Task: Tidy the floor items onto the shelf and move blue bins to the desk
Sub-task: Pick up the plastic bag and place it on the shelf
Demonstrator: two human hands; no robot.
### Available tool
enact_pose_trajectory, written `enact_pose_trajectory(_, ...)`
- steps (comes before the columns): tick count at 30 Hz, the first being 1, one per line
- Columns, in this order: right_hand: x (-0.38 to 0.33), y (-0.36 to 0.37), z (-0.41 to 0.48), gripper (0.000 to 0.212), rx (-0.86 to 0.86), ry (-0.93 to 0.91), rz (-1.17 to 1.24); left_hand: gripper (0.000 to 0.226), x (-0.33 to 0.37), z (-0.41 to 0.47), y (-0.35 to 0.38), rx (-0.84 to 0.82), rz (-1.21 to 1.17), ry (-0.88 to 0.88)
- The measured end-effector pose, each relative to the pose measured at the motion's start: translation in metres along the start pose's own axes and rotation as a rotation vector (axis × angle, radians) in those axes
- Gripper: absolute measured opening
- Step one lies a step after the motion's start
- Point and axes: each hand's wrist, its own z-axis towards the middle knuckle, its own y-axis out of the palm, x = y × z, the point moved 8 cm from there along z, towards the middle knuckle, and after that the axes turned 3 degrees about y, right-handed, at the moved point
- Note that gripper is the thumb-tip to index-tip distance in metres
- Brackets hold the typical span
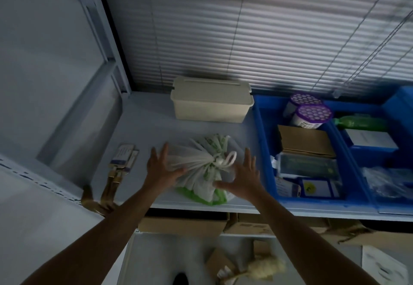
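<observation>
Knotted bag [201,170] on shelf [143,128], between blue bin [266,150] and badges [124,157]

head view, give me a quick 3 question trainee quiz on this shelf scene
1. True or false: the tied plastic bag rests on the shelf.
2. What lies directly right of the bag? A) blue bin B) cream lidded box C) lanyard cards
3. Fill in: the fingers of both hands are ____, not closed around the bag.

Key
1. True; the left hand and right hand flank it.
2. A, the blue bin; the cream lidded box sits behind.
3. spread
</observation>
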Motion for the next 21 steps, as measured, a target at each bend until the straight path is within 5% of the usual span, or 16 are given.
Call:
enact_pose_trajectory(3,0.015,0.039,-0.007,0.141,-0.079,-0.065,-0.154,0.142,-0.015,-0.003,0.017,-0.113,0.056,0.033)
enact_pose_trajectory(6,0.024,0.055,-0.005,0.150,-0.008,-0.028,-0.196,0.152,-0.011,-0.005,0.034,-0.193,0.194,0.140)
enact_pose_trajectory(16,0.028,0.013,0.065,0.105,0.195,-0.036,-0.099,0.136,0.016,0.057,0.051,-0.091,0.250,0.212)
enact_pose_trajectory(21,0.029,0.001,0.097,0.101,0.194,-0.007,-0.122,0.133,0.030,0.084,0.057,-0.079,0.241,0.219)
